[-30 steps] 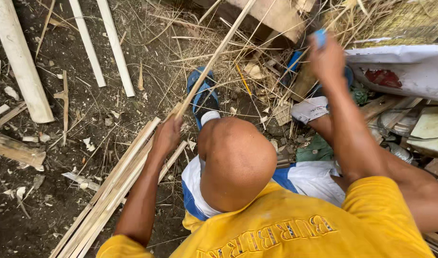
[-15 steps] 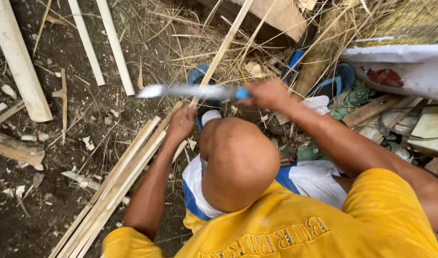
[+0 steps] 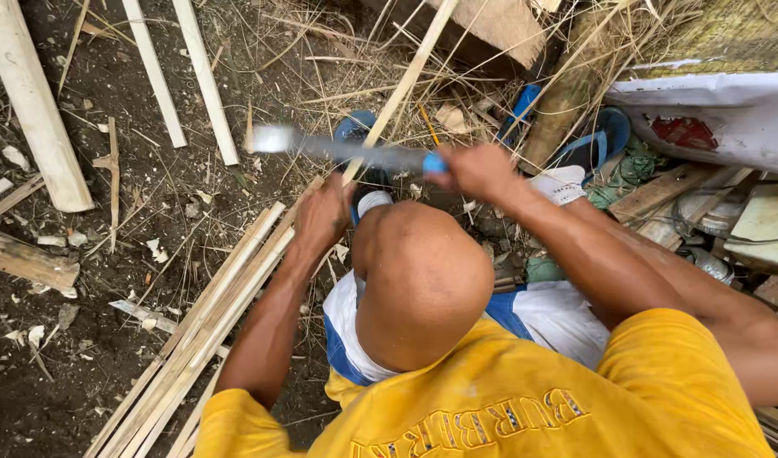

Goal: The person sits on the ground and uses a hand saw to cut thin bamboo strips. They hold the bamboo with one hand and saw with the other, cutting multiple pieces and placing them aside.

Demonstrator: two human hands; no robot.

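My left hand (image 3: 321,216) is closed around the lower end of a long pale bamboo strip (image 3: 406,76) that slants up and to the right. My right hand (image 3: 478,170) grips the blue handle of a long knife (image 3: 338,146). Its motion-blurred blade lies level, points left and crosses the strip just above my left hand. Both hands are in front of my head, over dark soil and dry grass. My shirt is yellow, my shorts white and blue.
A bundle of split bamboo strips (image 3: 202,331) lies on the ground at lower left. Thick pale poles (image 3: 33,102) and flat slats (image 3: 204,80) lie at upper left. Blue sandals (image 3: 605,140), a white sack (image 3: 711,110) and wooden boards (image 3: 669,199) crowd the right side.
My right hand has swung down from high on the right, bringing the knife across the strip. The left hand has stayed on the strip, shifting only slightly.
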